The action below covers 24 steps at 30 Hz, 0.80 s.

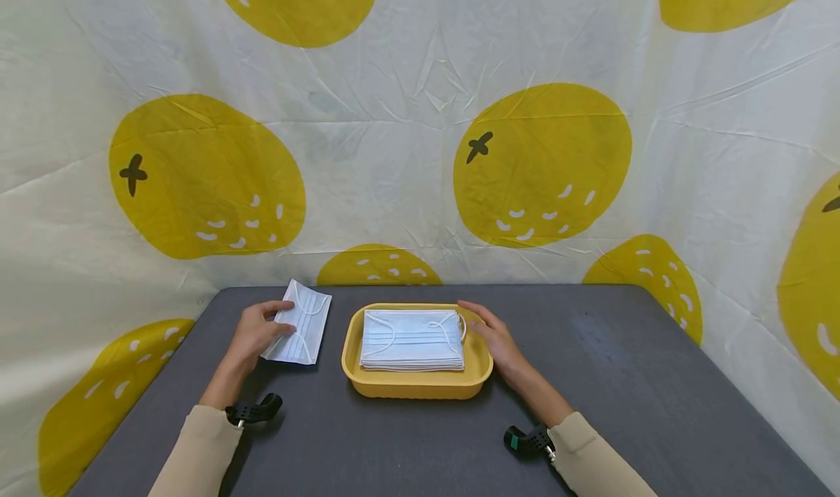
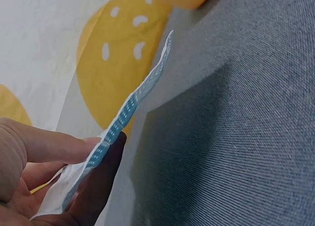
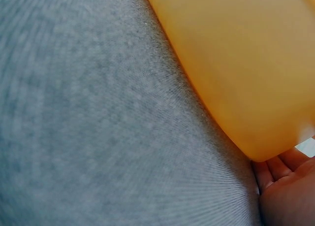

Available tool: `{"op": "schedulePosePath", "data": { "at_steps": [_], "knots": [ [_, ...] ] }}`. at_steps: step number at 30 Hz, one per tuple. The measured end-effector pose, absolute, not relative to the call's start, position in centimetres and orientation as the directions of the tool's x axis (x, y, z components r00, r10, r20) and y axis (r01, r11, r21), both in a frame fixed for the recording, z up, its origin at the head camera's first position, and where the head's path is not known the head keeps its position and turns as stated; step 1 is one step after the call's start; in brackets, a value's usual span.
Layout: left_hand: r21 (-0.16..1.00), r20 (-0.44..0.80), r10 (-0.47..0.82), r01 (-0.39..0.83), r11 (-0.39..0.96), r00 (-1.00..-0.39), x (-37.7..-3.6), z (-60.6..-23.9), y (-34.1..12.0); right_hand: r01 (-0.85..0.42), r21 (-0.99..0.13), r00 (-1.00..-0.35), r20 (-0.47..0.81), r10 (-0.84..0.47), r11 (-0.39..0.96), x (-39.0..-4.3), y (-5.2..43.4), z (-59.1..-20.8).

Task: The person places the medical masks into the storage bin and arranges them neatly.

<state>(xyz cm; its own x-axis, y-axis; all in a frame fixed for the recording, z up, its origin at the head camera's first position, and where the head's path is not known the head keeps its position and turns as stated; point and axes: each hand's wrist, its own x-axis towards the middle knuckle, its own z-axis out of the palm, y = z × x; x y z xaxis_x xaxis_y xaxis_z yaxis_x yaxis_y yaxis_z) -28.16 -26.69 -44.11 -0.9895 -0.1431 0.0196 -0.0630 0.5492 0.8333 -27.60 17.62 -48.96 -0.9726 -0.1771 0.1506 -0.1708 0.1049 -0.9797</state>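
Note:
A single pale-blue face mask hangs tilted just above the dark grey table, left of a yellow tray. My left hand pinches the mask's left edge between thumb and fingers; the left wrist view shows the mask edge-on against my fingers. A neat stack of masks with white ear loops lies in the tray. My right hand rests with relaxed fingers against the tray's right side. In the right wrist view the tray wall sits beside my palm.
The grey table runs wide to the right and front of the tray. A white cloth backdrop printed with yellow fruit rises close behind the table's far edge and along both sides.

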Motion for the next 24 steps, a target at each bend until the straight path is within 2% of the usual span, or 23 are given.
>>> {"op": "schedulePosePath", "data": {
  "at_steps": [13,24],
  "knots": [
    [0.816,0.138,-0.16,0.02,0.577,-0.977,-27.6,-42.3,-25.6,-0.172,-0.98,-0.972,0.151,-0.182,0.103,-27.7,17.7,-49.0],
    [0.819,0.183,-0.151,0.066,0.57,-0.971,-26.8,-40.6,-24.3,-0.179,-0.978,-0.972,0.159,-0.175,0.104,-27.9,17.7,-49.1]
  ]
}}
